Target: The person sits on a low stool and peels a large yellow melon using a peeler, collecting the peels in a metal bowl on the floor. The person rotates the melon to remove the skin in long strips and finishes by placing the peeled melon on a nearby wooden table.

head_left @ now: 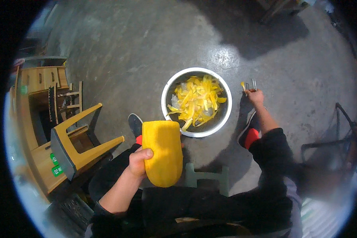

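Observation:
My left hand is wrapped round a thick yellow squash, holding it upright over my lap. Its far end is flat and its near end rounded. Out to the right, past the basin, my right hand is closed on a peeler with metal prongs. A short strip of yellow peel shows beside the tool. Between my feet and further out, a metal basin with a pale rim holds a heap of yellow peelings and some clear plastic.
A yellow-and-grey stool lies tipped at the left, by wooden cabinets. Close to my knees is a pale green stool. A dark metal frame stands at the right on the grey concrete floor.

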A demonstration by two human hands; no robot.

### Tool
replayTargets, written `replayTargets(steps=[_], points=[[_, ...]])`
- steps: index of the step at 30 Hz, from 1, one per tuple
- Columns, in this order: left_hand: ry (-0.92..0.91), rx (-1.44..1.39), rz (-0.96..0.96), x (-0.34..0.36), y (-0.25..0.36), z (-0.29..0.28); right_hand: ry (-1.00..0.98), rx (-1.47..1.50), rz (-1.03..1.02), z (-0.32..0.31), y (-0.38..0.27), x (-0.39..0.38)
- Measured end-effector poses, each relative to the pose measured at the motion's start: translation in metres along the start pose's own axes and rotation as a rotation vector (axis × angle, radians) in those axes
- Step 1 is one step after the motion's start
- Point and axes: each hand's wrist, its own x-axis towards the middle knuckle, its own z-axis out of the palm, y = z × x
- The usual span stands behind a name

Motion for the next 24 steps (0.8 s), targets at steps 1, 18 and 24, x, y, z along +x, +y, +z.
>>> replayTargets(steps=[1, 18, 24], points=[[0.002, 0.017, -0.002, 0.002, 0.000, 0.001, 0.037, -0.058, 0.046, 0.013, 0.006, -0.002], [-0.036, 0.007, 0.043, -0.018, -0.004, -0.022, 0.125, 0.411, -0.208, -0.018, -0.042, -0.029], [-0.067, -0.087, 0.156, -0.039, -0.014, -0.013, 0.386, 0.425, -0.701, -0.124, -0.145, -0.170]])
